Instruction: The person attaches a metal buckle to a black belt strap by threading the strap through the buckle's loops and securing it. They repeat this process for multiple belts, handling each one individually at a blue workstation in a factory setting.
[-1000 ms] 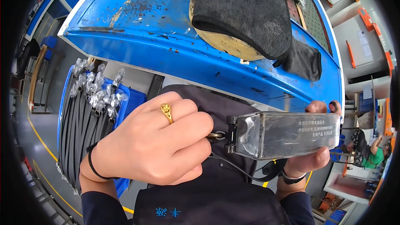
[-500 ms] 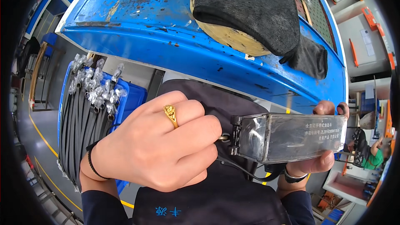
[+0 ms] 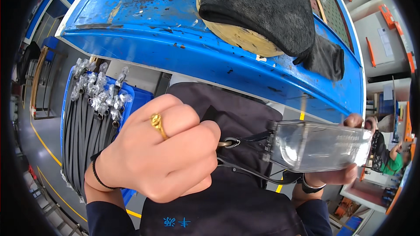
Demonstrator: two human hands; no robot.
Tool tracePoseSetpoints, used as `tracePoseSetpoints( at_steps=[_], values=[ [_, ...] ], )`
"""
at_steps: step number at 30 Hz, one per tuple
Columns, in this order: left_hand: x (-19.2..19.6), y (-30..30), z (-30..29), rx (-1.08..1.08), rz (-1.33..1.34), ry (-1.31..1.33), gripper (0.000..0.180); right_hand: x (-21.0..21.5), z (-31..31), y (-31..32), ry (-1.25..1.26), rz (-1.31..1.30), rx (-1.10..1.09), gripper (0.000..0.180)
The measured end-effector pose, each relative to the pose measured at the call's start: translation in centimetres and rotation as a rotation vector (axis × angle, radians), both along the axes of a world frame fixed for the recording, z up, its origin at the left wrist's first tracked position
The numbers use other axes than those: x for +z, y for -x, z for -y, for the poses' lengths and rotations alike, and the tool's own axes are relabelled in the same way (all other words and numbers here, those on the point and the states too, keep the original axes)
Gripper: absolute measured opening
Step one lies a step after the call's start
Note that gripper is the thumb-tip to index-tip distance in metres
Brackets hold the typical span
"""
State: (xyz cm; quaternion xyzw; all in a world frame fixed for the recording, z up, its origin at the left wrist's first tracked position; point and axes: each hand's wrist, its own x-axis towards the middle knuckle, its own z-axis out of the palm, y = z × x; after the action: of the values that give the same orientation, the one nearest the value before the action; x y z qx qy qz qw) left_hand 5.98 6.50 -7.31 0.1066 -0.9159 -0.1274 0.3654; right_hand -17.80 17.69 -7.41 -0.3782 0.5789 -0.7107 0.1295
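My left hand [image 3: 164, 148], with a gold ring on one finger, is closed in a fist in front of my apron. Out of its right side comes a brass-coloured metal clasp with a ring [image 3: 228, 143], joined to a narrow black strap [image 3: 254, 137]. The strap runs right to the dark end of a clear plastic box [image 3: 323, 146]. My right hand [image 3: 337, 175] grips this box at its far right, thumb below and fingers above. Whatever else lies inside my left fist is hidden. A thin black strap [image 3: 251, 175] loops below the box.
Ahead stands a stained blue workbench [image 3: 144, 46]. On it lie a black fuzzy cloth [image 3: 258, 13] over a pale rounded block [image 3: 238, 35] and a smaller black cloth [image 3: 326, 59]. To the left, many black straps [image 3: 83, 140] with plastic-wrapped ends hang over a blue bin [image 3: 139, 100].
My left hand has shifted slightly left and the clear box slightly right. The gap between them has widened, and more of the strap and metal clasp now shows there.
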Motion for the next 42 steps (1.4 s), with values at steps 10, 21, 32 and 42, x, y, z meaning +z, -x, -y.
tracePoseSetpoints(
  at_steps=[10, 21, 32, 42],
  values=[
    [0.2, 0.0, -0.4, 0.006, 0.07, 0.249, 0.019, 0.5, 0.9, -0.4, -0.068, 0.226, 0.198, 0.09],
    [-0.7, -0.1, -0.6, 0.063, -0.088, 0.214, 0.015, 0.3, 1.3, 1.3, 0.008, 0.263, 0.208, 0.078],
    [-0.6, -2.4, -0.2, 0.138, 0.019, 0.163, 0.016, 1.9, 11.9, 5.3, 0.113, 0.369, 0.696, 0.041],
    [-1.3, -3.3, -0.4, 0.168, 0.068, 0.071, 0.014, 1.5, 12.3, 6.2, -0.3, -0.253, 0.252, 0.047]
  ],
)
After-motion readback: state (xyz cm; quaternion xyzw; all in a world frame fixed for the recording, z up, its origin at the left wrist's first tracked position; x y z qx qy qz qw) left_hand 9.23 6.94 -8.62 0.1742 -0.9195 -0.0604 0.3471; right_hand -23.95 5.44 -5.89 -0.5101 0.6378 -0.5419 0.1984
